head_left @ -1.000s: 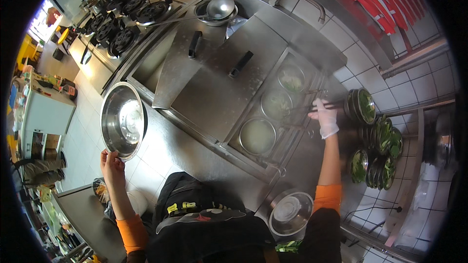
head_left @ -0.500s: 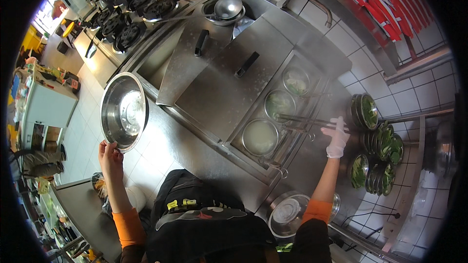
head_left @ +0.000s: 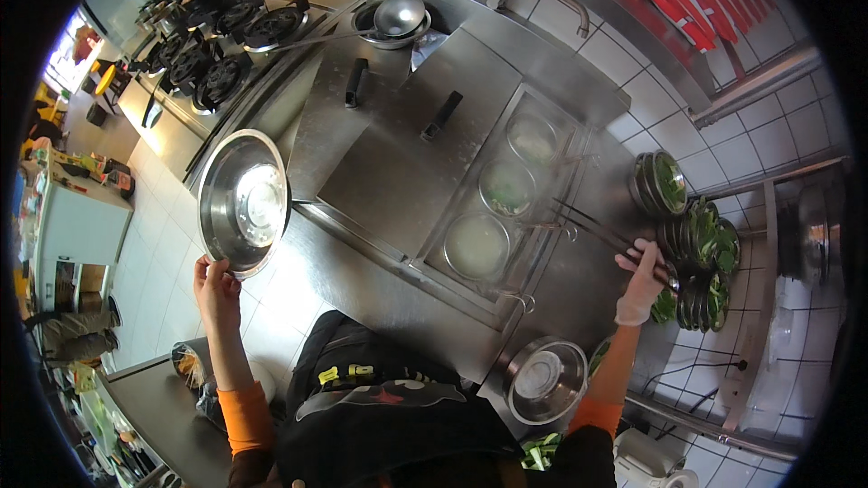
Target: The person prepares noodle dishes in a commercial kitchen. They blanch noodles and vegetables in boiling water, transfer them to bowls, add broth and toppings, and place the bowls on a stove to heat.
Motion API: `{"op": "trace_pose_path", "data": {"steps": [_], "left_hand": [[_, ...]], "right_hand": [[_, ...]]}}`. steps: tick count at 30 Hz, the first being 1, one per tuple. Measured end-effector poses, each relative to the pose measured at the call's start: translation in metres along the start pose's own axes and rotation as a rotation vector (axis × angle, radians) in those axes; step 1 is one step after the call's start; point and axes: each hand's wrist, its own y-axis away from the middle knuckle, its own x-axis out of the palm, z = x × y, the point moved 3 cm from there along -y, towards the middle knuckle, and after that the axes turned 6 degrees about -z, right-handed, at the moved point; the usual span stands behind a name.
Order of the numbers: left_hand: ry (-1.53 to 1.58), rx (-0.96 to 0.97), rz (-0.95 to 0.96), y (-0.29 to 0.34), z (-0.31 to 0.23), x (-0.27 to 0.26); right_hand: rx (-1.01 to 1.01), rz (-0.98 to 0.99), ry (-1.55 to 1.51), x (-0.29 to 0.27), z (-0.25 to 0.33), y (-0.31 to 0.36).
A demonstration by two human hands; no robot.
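Observation:
My left hand [head_left: 218, 298] pinches the lower rim of a wide steel bowl [head_left: 223, 203], tilted with its shiny inside showing and held out at the left. In my right hand [head_left: 640, 287], which wears a clear glove, is a pair of long dark chopsticks [head_left: 592, 228]. Their tips point left toward the cooker's baskets without touching them. Three round baskets sit in the steel cooker: the near basket [head_left: 476, 246] holds cloudy liquid, the middle basket [head_left: 506, 190] has some green in it, and the far basket [head_left: 532, 139] holds something pale.
Stacked bowls of green leaves [head_left: 701, 239] stand at the right. A steel basin [head_left: 546, 380] is close to my right forearm. Two lids with black handles [head_left: 441, 115] cover the cooker's left part. A ladle [head_left: 399, 15] rests at the back, and gas burners [head_left: 221, 81] are at far left.
My right hand has moved down and slightly right with the chopsticks, whose tips have left the middle basket. My left hand still holds the bowl, now a little further right in view.

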Motion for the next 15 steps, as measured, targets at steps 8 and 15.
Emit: {"op": "trace_pose_path", "data": {"steps": [8, 15], "left_hand": [[-0.019, -0.03, 0.066, -0.013, 0.009, 0.041], [-0.024, 0.002, -0.002, -0.01, -0.001, 0.048]], "right_hand": [[-0.407, 0.892, 0.885, 0.034, -0.115, 0.117], [-0.601, 1.114, 0.972, 0.034, -0.123, 0.08]]}}
